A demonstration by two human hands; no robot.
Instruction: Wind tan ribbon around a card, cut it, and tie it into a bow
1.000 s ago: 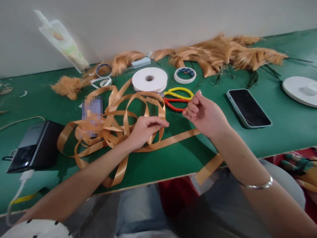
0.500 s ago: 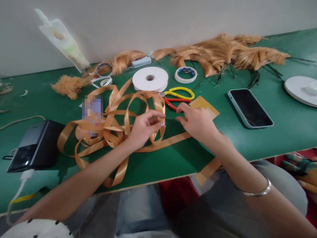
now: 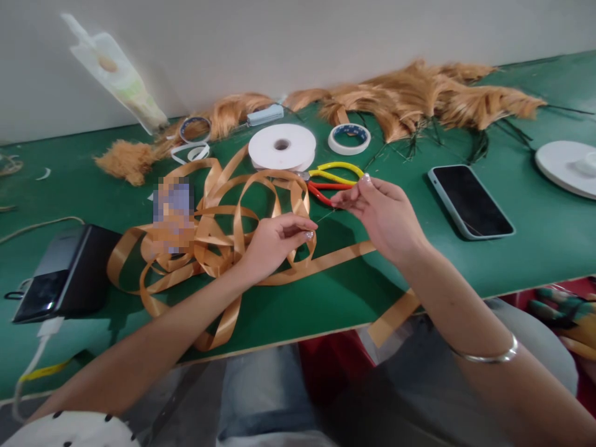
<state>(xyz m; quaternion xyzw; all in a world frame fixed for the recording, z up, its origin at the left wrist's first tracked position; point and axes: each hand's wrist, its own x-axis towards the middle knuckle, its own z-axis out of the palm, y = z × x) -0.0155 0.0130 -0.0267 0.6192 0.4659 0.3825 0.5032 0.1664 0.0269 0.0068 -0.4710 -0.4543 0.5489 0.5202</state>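
Observation:
Thumb and fingers of my left hand (image 3: 274,245) pinch one end of a thin thread (image 3: 325,215), over loose loops of shiny orange ribbon (image 3: 321,266). My right hand (image 3: 388,217), turned palm inward, pinches the other end; the thread slants up to the right between them. Its exact material is too fine to make out. Behind my right fingertips lie scissors (image 3: 335,166) with one yellow and one red handle. A white ribbon spool (image 3: 298,143) lies flat behind the ribbon loops. One strip of the ribbon runs under my right wrist and hangs past the table edge.
Tan fibre bundles (image 3: 400,99) with dark stems lie along the wall. A tape roll (image 3: 344,149) sits beside the spool. To the right are a phone (image 3: 470,202) and a white disc (image 3: 563,164). A black device (image 3: 88,267) with a white cable stands left.
My right hand has risen slightly and rotated, so the thread now slants. The yellow card seen near it before no longer shows; the hand covers that spot. My left hand barely moved.

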